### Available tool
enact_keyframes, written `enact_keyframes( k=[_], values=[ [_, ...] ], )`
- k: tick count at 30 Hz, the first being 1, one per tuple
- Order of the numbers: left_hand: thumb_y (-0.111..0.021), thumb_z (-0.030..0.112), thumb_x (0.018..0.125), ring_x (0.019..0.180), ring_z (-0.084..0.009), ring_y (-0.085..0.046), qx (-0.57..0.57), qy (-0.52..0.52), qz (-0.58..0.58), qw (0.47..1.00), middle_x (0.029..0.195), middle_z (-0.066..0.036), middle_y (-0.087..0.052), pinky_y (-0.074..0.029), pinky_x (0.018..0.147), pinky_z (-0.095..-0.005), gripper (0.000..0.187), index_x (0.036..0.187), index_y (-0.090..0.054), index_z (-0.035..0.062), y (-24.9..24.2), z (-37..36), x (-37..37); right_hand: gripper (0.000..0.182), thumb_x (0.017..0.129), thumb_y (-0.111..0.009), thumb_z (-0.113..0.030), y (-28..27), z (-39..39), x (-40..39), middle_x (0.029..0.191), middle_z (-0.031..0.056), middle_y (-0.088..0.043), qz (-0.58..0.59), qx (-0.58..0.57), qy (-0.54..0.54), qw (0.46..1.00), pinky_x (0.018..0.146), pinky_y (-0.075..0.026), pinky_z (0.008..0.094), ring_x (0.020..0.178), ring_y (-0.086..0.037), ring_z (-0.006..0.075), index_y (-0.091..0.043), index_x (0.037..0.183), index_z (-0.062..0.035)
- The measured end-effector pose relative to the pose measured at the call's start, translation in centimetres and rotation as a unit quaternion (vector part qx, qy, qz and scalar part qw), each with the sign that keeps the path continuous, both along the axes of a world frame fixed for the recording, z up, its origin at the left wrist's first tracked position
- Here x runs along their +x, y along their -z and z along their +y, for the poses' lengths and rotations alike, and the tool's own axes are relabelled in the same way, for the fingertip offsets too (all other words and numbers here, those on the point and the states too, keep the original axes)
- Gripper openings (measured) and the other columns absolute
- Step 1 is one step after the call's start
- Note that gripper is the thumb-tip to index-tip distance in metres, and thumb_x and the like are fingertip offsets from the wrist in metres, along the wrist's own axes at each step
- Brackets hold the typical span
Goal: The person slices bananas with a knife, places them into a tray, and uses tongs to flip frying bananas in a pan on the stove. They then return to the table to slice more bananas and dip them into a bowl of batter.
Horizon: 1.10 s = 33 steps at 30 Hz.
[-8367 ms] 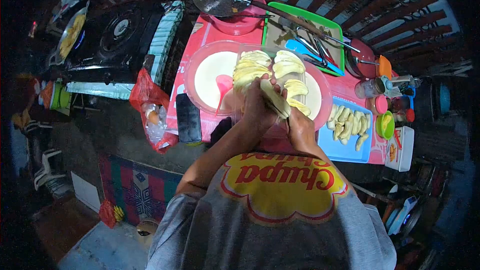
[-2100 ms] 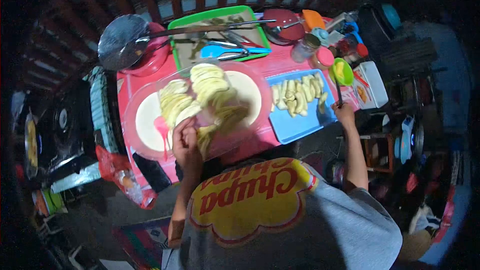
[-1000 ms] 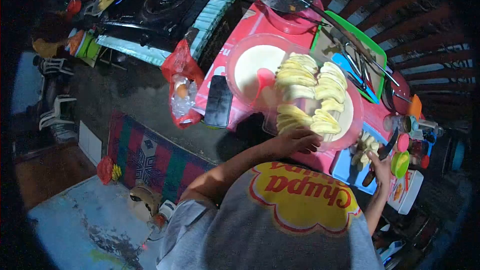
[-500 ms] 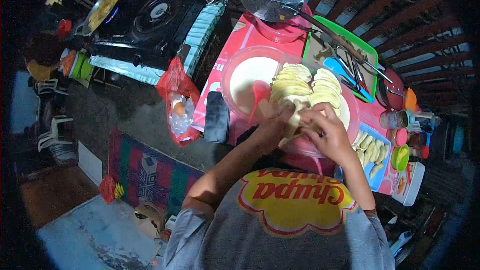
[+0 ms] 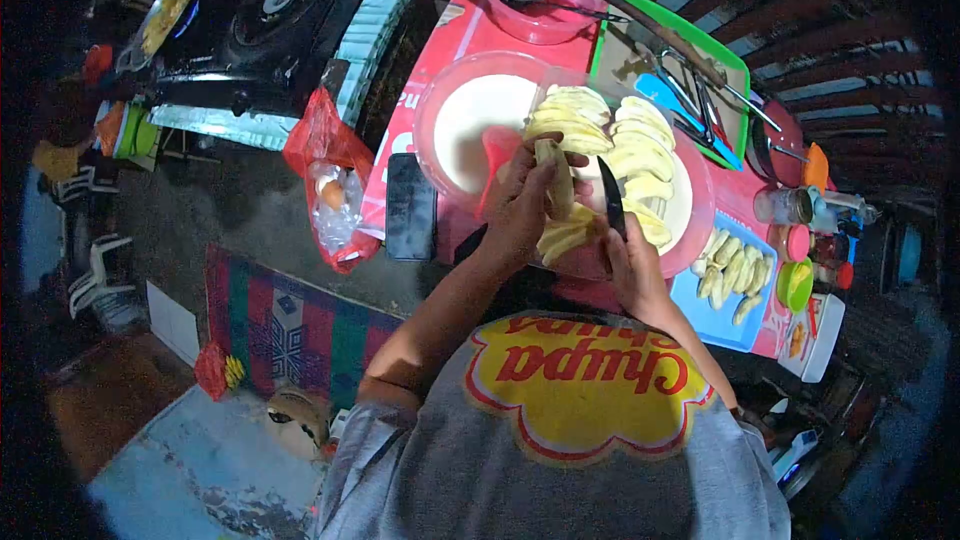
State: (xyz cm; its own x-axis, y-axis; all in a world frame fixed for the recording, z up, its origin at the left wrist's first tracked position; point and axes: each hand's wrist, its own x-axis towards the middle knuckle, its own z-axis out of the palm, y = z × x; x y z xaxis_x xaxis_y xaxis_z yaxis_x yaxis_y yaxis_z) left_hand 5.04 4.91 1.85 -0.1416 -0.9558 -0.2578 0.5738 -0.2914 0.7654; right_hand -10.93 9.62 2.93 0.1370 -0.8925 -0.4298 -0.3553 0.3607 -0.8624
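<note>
My left hand (image 5: 522, 202) is closed around a peeled banana (image 5: 559, 185), held above the near edge of a clear tray. In my right hand (image 5: 637, 268) is a knife (image 5: 609, 190), its dark blade pointing up and away beside the banana, apart from it. Sliced bananas spread into fans (image 5: 642, 140) lie in rows beyond my hands, and one more fan (image 5: 570, 232) lies close below them. Under the tray sits a wide pink bowl (image 5: 430, 125) of white batter (image 5: 480, 120). A pink-red handled tool (image 5: 494, 155) stands in the batter, partly hidden by my left hand.
To the right, a blue tray (image 5: 712, 315) holds several peeled bananas, near jars (image 5: 790, 206). A green-rimmed tray (image 5: 735, 70) with utensils lies behind. At left are a phone (image 5: 411, 205), a red bag with eggs (image 5: 333, 195) and a stove (image 5: 250, 50) with a lit pan.
The fanned banana that both hands were handling now lies on the tray. My left hand has taken a whole peeled banana, and my right hand a knife. The view has shifted slightly.
</note>
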Motion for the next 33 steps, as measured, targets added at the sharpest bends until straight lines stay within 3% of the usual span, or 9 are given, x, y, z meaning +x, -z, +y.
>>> enact_keyframes(
  k=[3, 5, 6, 9, 10, 13, 15, 29, 33],
  values=[
    [-0.034, 0.024, 0.086, 0.077, -0.018, -0.054, 0.036, -0.008, 0.08, 0.996, 0.095, -0.013, -0.051, -0.046, 0.066, -0.0277, 0.036, 0.118, -0.031, 0.007, -0.4, -0.5, -0.5, 0.023, 0.087, -0.042, -0.012, 0.7, -0.2, 0.2, 0.07, 0.008, -0.051, -0.083, -0.041, 0.03, 0.995, 0.055, -0.04, 0.0268, 0.059, -0.047, 0.0171, -0.039, 0.11, -0.0111],
    [-0.034, 0.025, 0.085, 0.076, -0.0209, -0.052, 0.056, -0.081, 0.177, 0.979, 0.094, -0.014, -0.05, -0.045, 0.068, -0.0319, 0.035, 0.116, -0.033, 0.0073, -0.6, -0.8, -1.0, 0.021, 0.088, -0.041, -0.017, 0.8, -0.4, -0.6, 0.066, 0.0072, -0.05, 0.101, -0.117, -0.056, 0.986, 0.052, -0.04, 0.0275, 0.056, -0.046, 0.0162, -0.04, 0.109, -0.0135],
    [-0.034, 0.027, 0.085, 0.074, -0.0217, -0.053, 0.092, -0.094, 0.201, 0.971, 0.094, -0.014, -0.049, -0.045, 0.068, -0.0336, 0.037, 0.117, -0.033, 0.0079, -1.4, -0.9, -0.8, 0.022, 0.088, -0.041, -0.021, 0.0, -0.4, -0.6, 0.062, 0.0104, -0.05, 0.095, -0.105, -0.066, 0.988, 0.051, -0.04, 0.03, 0.053, -0.047, 0.0197, -0.039, 0.109, -0.0142],
    [-0.039, 0.034, 0.083, 0.07, -0.0214, -0.053, 0.145, -0.104, 0.167, 0.97, 0.086, -0.013, -0.051, -0.045, 0.065, -0.0327, 0.039, 0.111, -0.039, 0.0065, -2.0, -1.9, -1.0, 0.026, 0.087, -0.042, -0.023, -0.4, -0.7, -0.2, 0.063, 0.0138, -0.051, 0.145, -0.173, -0.087, 0.97, 0.051, -0.04, 0.0336, 0.053, -0.05, 0.0236, -0.037, 0.112, -0.0159],
    [-0.039, 0.034, 0.083, 0.07, -0.0214, -0.053, 0.142, -0.102, 0.166, 0.971, 0.086, -0.013, -0.051, -0.045, 0.065, -0.0327, 0.039, 0.111, -0.039, 0.0065, -2.4, -2.0, -1.3, 0.024, 0.087, -0.042, -0.024, -1.3, -0.8, -0.3, 0.065, 0.0166, -0.052, 0.166, -0.083, -0.096, 0.978, 0.052, -0.04, 0.0366, 0.056, -0.052, 0.0283, -0.036, 0.108, -0.0135],
    [-0.042, 0.042, 0.081, 0.063, -0.0196, -0.05, 0.188, -0.113, 0.1, 0.97, 0.072, -0.01, -0.051, -0.043, 0.06, -0.0308, 0.041, 0.1, -0.045, 0.0055, -4.1, -2.0, -2.1, 0.022, 0.086, -0.042, -0.027, 0.4, -0.9, -0.7, 0.068, 0.0185, -0.053, 0.197, -0.199, -0.142, 0.949, 0.054, -0.041, 0.0381, 0.06, -0.053, 0.0331, -0.037, 0.1, -0.0094],
    [-0.042, 0.047, 0.079, 0.057, -0.0176, -0.047, 0.183, -0.134, 0.044, 0.973, 0.062, -0.006, -0.047, -0.041, 0.054, -0.0285, 0.043, 0.091, -0.048, 0.006, -4.5, -2.1, -2.5, 0.023, 0.085, -0.043, -0.027, 0.0, -0.9, -0.4, 0.072, 0.0188, -0.055, 0.254, -0.167, -0.142, 0.942, 0.056, -0.042, 0.038, 0.064, -0.052, 0.0376, -0.037, 0.093, -0.0066],
    [-0.031, 0.037, 0.088, 0.058, -0.0147, -0.046, 0.112, -0.179, 0.071, 0.975, 0.082, -0.008, -0.044, -0.04, 0.054, -0.0278, 0.042, 0.112, -0.035, 0.0042, -2.6, -2.0, -3.2, 0.026, 0.083, -0.042, -0.017, 1.3, 0.1, -0.8, 0.082, 0.0178, -0.057, 0.284, -0.268, -0.154, 0.908, 0.06, -0.045, 0.0406, 0.074, -0.055, 0.0344, -0.043, 0.107, -0.0061],
    [-0.032, 0.037, 0.087, 0.058, -0.0148, -0.046, 0.126, -0.186, 0.08, 0.971, 0.081, -0.007, -0.043, -0.04, 0.054, -0.0274, 0.041, 0.111, -0.036, 0.0043, -2.4, -1.7, -3.1, 0.022, 0.078, -0.046, -0.014, 3.0, -0.6, -0.8, 0.077, 0.0151, -0.057, 0.288, -0.22, -0.147, 0.92, 0.052, -0.047, 0.0383, 0.064, -0.057, 0.0306, -0.048, 0.097, -0.0027]
  ],
)
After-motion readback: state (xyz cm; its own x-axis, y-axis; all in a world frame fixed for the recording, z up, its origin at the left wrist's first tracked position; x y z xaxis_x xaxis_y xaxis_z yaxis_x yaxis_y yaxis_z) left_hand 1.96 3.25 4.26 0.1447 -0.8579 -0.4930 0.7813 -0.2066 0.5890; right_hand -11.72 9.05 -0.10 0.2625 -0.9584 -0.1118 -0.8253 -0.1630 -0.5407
